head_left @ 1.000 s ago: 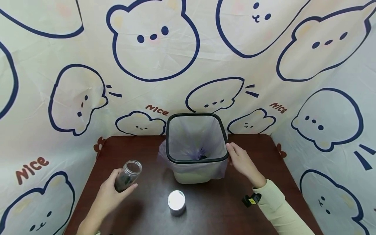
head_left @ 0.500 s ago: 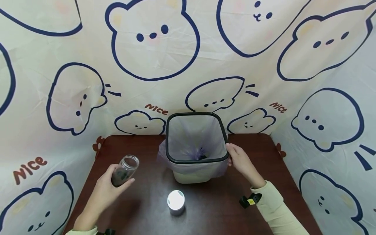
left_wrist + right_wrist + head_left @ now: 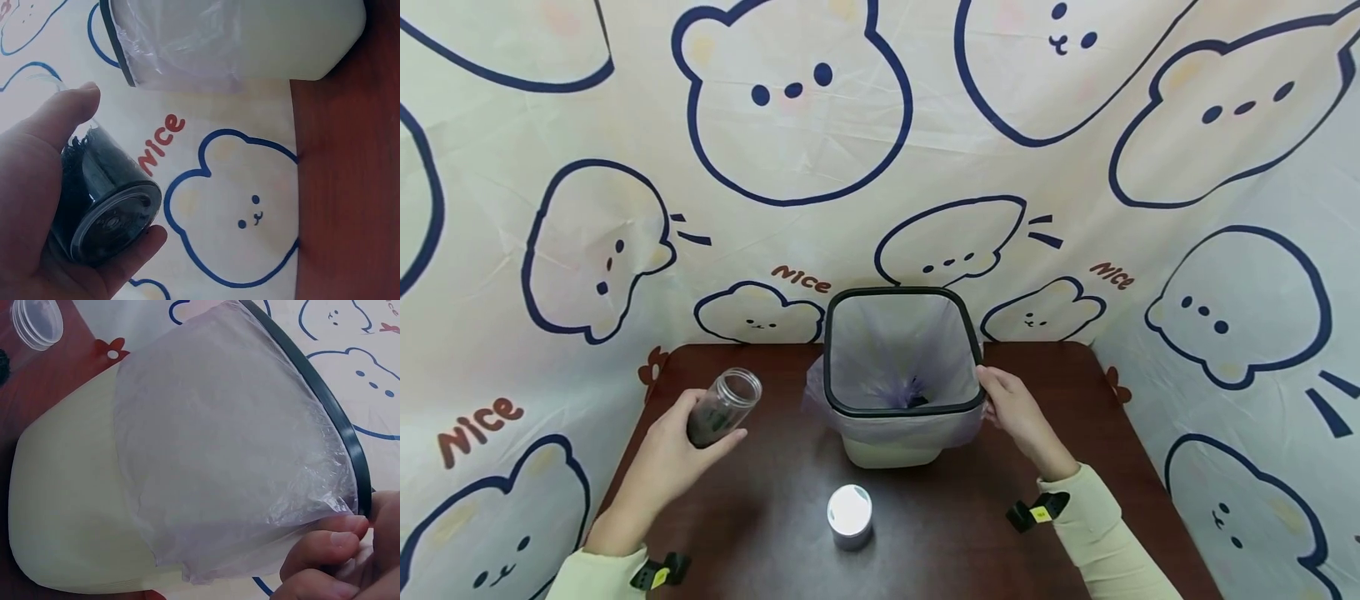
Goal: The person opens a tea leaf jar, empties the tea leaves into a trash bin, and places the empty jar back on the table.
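Note:
In my left hand [image 3: 666, 454] I grip a clear open-mouthed jar [image 3: 724, 408], tilted with its mouth toward the bin and held above the table. Dark, leafy-looking bits [image 3: 94, 169] lie in its lower part, seen through the wall in the left wrist view. My right hand [image 3: 1018, 412] pinches the dark rim at the right side of a pale trash bin [image 3: 891, 454]. A thin purple bag [image 3: 219, 425] lines the bin and folds over its outside. Something small and dark lies at the bottom of the bag; its kind cannot be told.
A round container with a white top [image 3: 850, 515] stands on the dark wooden table [image 3: 775, 550], in front of the bin. Behind and on both sides hangs a cloth [image 3: 790, 150] printed with cartoon bears. A black device [image 3: 1037, 512] is strapped at each wrist.
My left hand has raised the jar and moved it farther from me, the jar staying tilted. The right hand keeps its place on the rim; bin and white-topped container have not moved.

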Action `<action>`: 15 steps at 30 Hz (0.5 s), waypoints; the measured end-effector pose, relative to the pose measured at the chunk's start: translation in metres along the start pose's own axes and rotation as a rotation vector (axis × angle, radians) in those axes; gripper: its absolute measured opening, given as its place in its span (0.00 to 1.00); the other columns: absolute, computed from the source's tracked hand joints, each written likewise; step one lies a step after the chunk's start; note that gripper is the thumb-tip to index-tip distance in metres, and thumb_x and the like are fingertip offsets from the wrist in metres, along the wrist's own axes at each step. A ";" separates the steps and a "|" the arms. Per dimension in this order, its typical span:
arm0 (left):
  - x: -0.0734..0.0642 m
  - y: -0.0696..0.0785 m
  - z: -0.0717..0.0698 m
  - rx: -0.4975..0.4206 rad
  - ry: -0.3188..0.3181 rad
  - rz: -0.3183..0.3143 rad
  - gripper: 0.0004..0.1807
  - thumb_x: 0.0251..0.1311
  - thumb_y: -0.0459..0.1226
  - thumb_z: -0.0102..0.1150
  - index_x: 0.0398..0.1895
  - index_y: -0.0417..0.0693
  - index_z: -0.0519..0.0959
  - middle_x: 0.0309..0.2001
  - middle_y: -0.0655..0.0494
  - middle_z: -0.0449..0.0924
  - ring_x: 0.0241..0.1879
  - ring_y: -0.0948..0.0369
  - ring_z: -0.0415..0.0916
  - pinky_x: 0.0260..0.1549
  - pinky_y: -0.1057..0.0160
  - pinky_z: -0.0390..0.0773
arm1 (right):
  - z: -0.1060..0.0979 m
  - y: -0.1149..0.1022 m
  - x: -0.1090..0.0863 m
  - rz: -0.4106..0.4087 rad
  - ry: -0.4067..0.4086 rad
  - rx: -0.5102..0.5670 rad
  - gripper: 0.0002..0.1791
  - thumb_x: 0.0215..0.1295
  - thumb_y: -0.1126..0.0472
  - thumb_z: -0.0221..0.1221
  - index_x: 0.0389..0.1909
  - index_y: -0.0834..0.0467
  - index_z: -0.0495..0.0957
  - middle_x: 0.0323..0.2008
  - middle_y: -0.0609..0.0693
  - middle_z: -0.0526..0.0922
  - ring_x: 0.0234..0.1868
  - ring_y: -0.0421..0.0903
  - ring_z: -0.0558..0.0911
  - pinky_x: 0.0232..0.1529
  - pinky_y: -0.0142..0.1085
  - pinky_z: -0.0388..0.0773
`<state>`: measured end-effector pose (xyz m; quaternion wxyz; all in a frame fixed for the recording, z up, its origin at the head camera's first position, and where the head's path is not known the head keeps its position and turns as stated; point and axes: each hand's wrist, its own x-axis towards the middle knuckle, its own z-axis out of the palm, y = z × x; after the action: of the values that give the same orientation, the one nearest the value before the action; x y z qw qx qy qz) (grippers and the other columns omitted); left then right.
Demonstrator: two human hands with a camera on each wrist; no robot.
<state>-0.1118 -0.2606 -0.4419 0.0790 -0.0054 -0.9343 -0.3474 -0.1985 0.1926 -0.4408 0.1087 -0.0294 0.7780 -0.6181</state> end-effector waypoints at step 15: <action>0.027 0.022 -0.017 0.057 0.037 0.113 0.36 0.54 0.44 0.78 0.61 0.40 0.70 0.52 0.39 0.79 0.49 0.42 0.79 0.48 0.34 0.78 | 0.002 -0.003 -0.002 0.062 0.048 0.026 0.21 0.81 0.46 0.47 0.34 0.58 0.68 0.18 0.45 0.60 0.17 0.40 0.61 0.21 0.31 0.60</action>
<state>-0.1342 -0.2562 -0.4104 0.1158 -0.0496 -0.9404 -0.3158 -0.1967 0.1903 -0.4385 0.1095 0.0108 0.7729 -0.6249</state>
